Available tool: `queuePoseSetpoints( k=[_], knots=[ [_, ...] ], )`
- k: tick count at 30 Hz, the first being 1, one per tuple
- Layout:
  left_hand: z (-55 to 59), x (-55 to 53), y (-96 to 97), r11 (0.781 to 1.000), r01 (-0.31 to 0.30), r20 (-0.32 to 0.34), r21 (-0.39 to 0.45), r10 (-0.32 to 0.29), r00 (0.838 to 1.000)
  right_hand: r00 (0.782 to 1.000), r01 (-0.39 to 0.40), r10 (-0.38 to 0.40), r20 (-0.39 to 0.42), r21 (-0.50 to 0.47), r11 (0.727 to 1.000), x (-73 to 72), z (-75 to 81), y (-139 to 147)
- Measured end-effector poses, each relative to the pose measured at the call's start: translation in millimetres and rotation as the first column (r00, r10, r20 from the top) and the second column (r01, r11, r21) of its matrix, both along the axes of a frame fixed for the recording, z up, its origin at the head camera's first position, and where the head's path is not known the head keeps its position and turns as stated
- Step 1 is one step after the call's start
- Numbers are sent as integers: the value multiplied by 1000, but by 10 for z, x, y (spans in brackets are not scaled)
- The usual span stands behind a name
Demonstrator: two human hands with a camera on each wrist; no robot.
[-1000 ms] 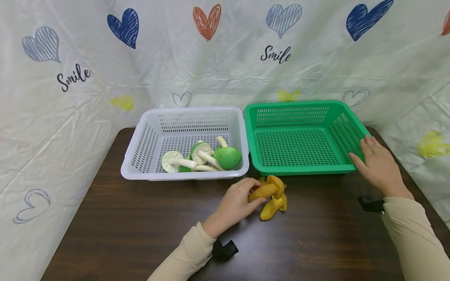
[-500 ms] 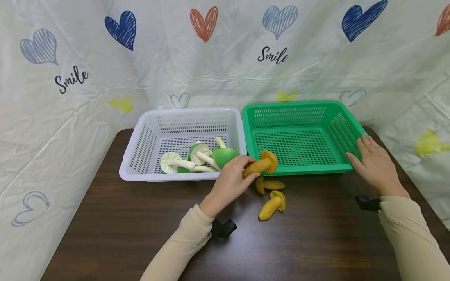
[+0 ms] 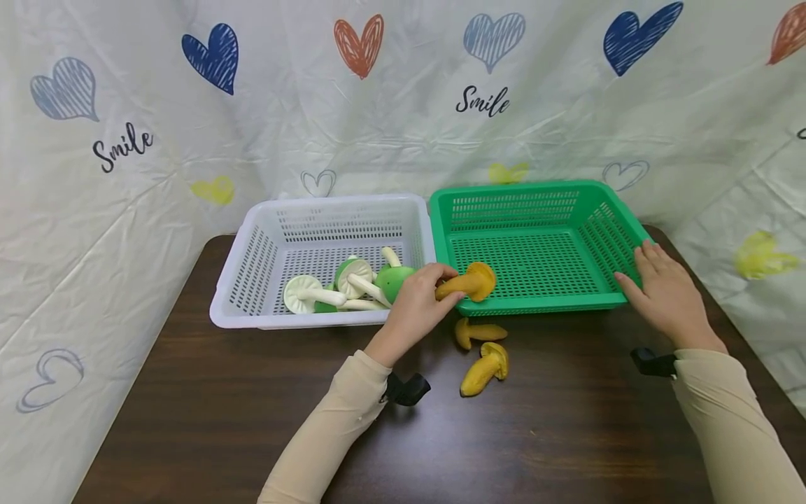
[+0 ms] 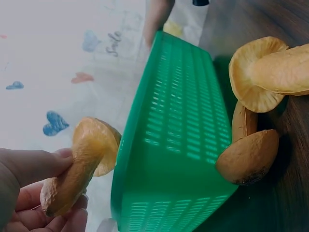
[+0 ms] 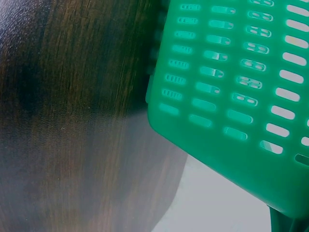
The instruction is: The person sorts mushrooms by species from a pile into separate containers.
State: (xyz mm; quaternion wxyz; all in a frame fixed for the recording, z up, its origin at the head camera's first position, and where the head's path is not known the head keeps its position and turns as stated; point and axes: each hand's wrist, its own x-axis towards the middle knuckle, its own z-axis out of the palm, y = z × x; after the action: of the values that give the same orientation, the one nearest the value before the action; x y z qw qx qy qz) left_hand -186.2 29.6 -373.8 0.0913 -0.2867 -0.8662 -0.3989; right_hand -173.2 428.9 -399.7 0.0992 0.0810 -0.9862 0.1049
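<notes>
My left hand (image 3: pixel 412 308) pinches a yellow-brown toy mushroom (image 3: pixel 467 283) by its stem, thumb on one side and fingers on the other. In the head view the cap overlaps the front left corner of the green basket (image 3: pixel 548 303). The left wrist view shows this mushroom (image 4: pixel 77 169) just outside the basket's rim, cap towards it. My right hand (image 3: pixel 669 297) rests with extended fingers on the basket's right rim. Two more yellow-brown mushrooms, one darker (image 3: pixel 483 332) and one yellower (image 3: pixel 485 369), lie on the table in front of the basket.
A white basket (image 3: pixel 315 320) stands left of the green one, holding several green-capped toy mushrooms (image 3: pixel 352 280) with white stems. Both baskets sit at the back of the dark wooden table (image 3: pixel 252 406). A white cloth (image 3: pixel 252 140) with hearts hangs behind.
My left hand has lifted the mushroom from beside the other two and carried it up and back to the green basket's corner. The right hand has stayed on the rim.
</notes>
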Motion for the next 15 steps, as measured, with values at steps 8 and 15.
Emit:
queuePoseSetpoints(
  k=[8,15],
  knots=[
    [-67,-21,-1,1000,-17,20,18,17,1000,1000,3,-3,-4,2,1000,-9,-8,-12],
    [-105,-13,-7,998,11,18,57,-12,1000,1000,9,-9,-3,7,1000,-1,3,-14]
  ],
)
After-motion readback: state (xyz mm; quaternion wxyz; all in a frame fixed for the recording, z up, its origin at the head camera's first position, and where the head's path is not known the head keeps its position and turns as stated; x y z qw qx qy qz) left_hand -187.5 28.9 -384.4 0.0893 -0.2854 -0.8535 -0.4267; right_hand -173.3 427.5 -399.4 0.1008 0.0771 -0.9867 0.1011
